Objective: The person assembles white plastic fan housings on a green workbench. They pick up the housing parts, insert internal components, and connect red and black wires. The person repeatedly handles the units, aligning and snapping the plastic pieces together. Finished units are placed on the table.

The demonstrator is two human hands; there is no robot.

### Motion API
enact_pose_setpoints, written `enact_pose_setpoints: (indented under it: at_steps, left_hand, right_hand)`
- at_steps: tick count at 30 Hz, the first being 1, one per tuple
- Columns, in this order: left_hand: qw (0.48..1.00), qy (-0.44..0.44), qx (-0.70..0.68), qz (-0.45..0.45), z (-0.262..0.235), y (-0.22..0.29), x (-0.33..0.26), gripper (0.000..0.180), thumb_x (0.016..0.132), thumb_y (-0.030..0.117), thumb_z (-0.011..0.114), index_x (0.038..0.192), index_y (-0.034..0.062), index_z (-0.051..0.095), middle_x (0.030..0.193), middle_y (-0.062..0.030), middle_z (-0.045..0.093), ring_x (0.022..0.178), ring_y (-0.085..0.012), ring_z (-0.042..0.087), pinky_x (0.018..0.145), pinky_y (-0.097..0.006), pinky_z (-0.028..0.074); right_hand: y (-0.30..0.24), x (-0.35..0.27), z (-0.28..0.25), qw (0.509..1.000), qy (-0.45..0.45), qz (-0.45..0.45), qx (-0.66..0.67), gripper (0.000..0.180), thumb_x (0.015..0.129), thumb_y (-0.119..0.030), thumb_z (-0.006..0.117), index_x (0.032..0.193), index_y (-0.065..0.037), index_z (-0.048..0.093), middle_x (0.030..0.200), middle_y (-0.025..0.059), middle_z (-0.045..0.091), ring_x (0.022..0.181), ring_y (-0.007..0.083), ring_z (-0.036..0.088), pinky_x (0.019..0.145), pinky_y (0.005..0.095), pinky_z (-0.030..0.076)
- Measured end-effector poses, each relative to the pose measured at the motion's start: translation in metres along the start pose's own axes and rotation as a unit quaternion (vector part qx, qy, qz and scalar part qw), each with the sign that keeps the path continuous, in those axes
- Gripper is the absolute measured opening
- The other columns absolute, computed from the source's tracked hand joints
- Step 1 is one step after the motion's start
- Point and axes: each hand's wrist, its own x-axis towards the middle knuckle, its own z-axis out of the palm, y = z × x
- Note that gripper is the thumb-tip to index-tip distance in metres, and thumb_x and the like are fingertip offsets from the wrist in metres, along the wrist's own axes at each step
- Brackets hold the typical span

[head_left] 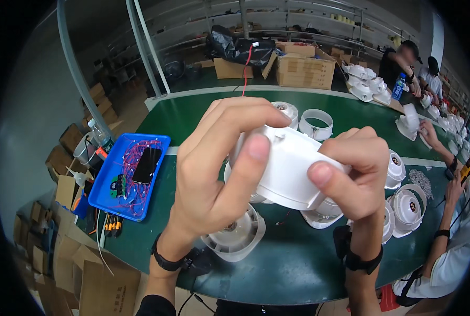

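Observation:
I hold a white round plastic housing (287, 171) up above the bench, its curved side wall turned toward me. My left hand (206, 158) is closed on its left part, the thumb on the wall and a finger over the top edge. My right hand (358, 174) pinches its right end between thumb and bent fingers. Behind my left hand rises a red wire (246, 68) with a white plug; where it starts is hidden. Below my left hand lies another white housing (237, 239). Past my hands stands a white ring (319, 135).
On the left of the green bench (287, 263) lies a blue tray (164, 150) with red wires, a black phone (147, 165) and green circuit boards (118, 185). Screwdrivers (112, 225) lie beside it. More white housings (406, 208) and small screws (420, 183) are at right, near a co-worker's hand (429, 132).

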Motion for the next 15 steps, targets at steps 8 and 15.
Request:
enact_pose_setpoints:
  at_steps: [8, 15]
  left_hand:
    - [0.998, 0.009, -0.005, -0.062, 0.002, 0.013, 0.001, 0.027, 0.095, 0.021, 0.053, 0.101, -0.0033, 0.063, 0.097, -0.0150, 0.066, 0.096, -0.0248, 0.063, 0.087, -0.035, 0.048]
    - [0.999, 0.001, -0.034, 0.035, -0.007, 0.006, 0.002, 0.024, 0.092, 0.020, 0.059, 0.089, -0.0029, 0.066, 0.089, -0.0142, 0.067, 0.091, -0.0271, 0.062, 0.087, -0.040, 0.047]
  right_hand:
    - [0.009, 0.000, -0.002, 1.000, 0.020, -0.006, 0.017, 0.036, 0.085, -0.010, 0.069, 0.052, -0.002, 0.058, 0.040, -0.0015, 0.040, 0.038, 0.0036, 0.034, 0.038, 0.0247, 0.023]
    - [-0.001, 0.002, 0.006, 0.997, -0.018, -0.069, -0.018, 0.037, 0.083, -0.010, 0.064, 0.051, 0.001, 0.050, 0.042, 0.0026, 0.038, 0.033, 0.0127, 0.033, 0.037, 0.0280, 0.024]
